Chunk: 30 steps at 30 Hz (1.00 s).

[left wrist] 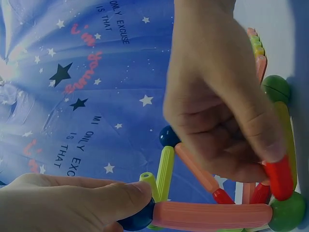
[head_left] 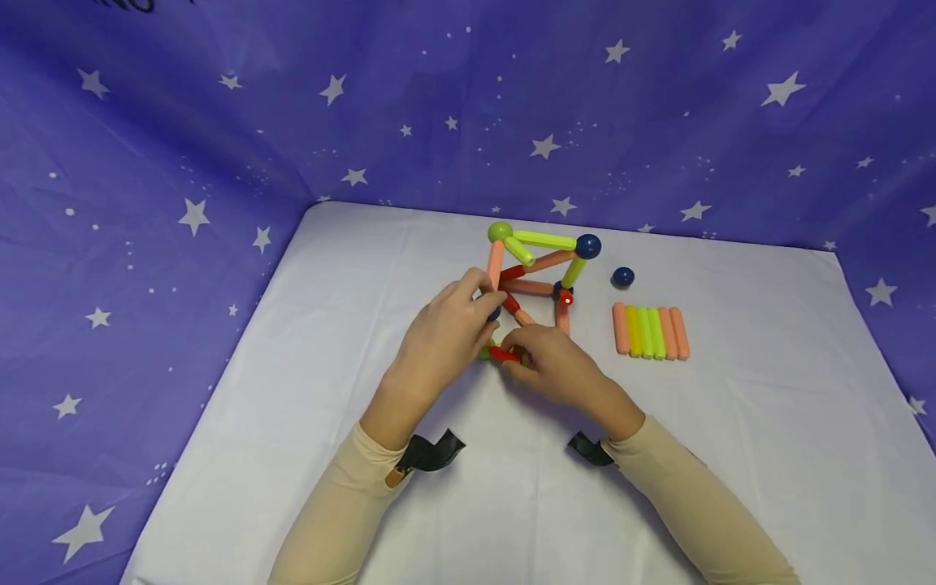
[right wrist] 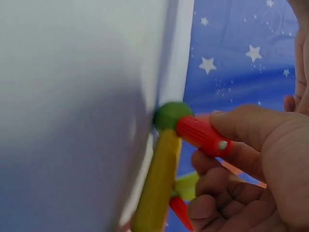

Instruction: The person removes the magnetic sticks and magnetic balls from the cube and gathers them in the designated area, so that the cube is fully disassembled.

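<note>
A frame of magnetic rods and balls stands on the white cloth; one upper corner is a light green ball (head_left: 500, 232), another a dark blue ball (head_left: 588, 246). My left hand (head_left: 446, 329) grips a blue ball (left wrist: 137, 218) at the frame's near left, thumb and fingers around it. From that ball a salmon rod (left wrist: 212, 215) runs to a green ball (left wrist: 288, 212) low on the frame. My right hand (head_left: 557, 364) pinches a short red rod (right wrist: 203, 136) between thumb and finger, its end at the green ball (right wrist: 173, 115). A yellow rod (right wrist: 157, 181) also joins this ball.
Right of the frame lies a loose blue ball (head_left: 623, 277). Below it, several salmon, yellow and green rods (head_left: 651, 331) lie side by side. Purple star-printed cloth (head_left: 468, 106) hangs behind and along the sides of the white-covered table (head_left: 768, 455).
</note>
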Each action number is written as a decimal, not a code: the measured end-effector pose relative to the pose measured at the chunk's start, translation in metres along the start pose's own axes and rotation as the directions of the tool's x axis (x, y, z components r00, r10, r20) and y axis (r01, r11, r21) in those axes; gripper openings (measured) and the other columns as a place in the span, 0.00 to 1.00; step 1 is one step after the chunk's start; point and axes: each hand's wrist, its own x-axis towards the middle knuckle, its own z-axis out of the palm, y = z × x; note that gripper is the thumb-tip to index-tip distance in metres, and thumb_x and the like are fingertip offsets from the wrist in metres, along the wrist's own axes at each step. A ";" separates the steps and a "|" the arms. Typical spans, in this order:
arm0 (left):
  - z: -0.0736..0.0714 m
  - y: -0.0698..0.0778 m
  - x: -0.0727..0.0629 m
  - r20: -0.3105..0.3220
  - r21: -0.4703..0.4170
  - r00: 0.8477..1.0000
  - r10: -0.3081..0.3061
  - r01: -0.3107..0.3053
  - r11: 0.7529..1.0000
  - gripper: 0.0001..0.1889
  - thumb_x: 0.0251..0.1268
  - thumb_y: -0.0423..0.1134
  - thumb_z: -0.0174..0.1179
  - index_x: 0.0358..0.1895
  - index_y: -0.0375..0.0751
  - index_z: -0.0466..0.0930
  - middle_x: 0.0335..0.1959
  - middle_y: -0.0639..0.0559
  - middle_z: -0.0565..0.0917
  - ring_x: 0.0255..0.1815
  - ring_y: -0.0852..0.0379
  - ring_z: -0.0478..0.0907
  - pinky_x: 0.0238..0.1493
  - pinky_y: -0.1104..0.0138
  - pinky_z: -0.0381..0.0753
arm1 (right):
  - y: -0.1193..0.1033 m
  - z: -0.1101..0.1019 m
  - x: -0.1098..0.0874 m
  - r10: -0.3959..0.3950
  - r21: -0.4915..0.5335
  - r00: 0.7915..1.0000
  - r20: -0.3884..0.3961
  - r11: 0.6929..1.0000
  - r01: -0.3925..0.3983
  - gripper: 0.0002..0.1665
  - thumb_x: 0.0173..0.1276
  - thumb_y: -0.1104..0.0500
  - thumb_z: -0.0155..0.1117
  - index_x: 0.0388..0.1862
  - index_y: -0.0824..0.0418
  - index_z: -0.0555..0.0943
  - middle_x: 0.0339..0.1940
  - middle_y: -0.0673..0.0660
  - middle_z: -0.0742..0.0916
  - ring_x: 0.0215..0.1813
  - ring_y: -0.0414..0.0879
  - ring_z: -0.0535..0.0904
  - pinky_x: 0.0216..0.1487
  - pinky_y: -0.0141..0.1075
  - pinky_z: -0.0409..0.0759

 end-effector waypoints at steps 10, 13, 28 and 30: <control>-0.001 0.003 -0.002 0.003 0.000 1.000 -0.030 0.030 1.000 0.16 0.59 0.33 0.68 0.51 0.39 0.84 0.48 0.50 0.74 0.39 0.55 0.74 0.38 0.67 0.78 | -0.003 0.013 -0.028 0.074 0.092 0.992 0.097 0.992 -0.083 0.06 0.58 0.61 0.67 0.33 0.51 0.82 0.25 0.39 0.78 0.25 0.36 0.71 0.27 0.32 0.74; -0.002 0.004 -0.001 0.006 0.000 0.999 -0.034 0.034 0.999 0.16 0.59 0.32 0.68 0.51 0.40 0.84 0.48 0.50 0.74 0.39 0.55 0.74 0.37 0.66 0.79 | 0.004 0.003 -0.042 0.122 0.105 0.991 0.056 0.986 -0.127 0.07 0.57 0.61 0.68 0.33 0.50 0.81 0.24 0.40 0.78 0.25 0.37 0.71 0.26 0.32 0.73; -0.001 0.003 0.001 -0.004 0.004 1.000 -0.011 0.011 1.000 0.16 0.59 0.30 0.68 0.51 0.38 0.84 0.48 0.48 0.75 0.38 0.53 0.74 0.36 0.66 0.79 | 0.040 -0.045 -0.132 0.617 -0.108 0.770 -0.159 0.765 -0.635 0.12 0.55 0.61 0.63 0.39 0.64 0.77 0.21 0.52 0.78 0.21 0.47 0.70 0.21 0.37 0.69; 0.000 0.003 0.001 -0.007 0.005 1.000 -0.009 0.009 1.000 0.16 0.59 0.30 0.67 0.51 0.38 0.84 0.48 0.48 0.75 0.38 0.53 0.74 0.36 0.66 0.79 | 0.041 -0.046 -0.135 0.633 -0.102 0.763 -0.130 0.757 -0.645 0.15 0.58 0.58 0.64 0.41 0.64 0.76 0.22 0.52 0.80 0.22 0.46 0.71 0.23 0.37 0.70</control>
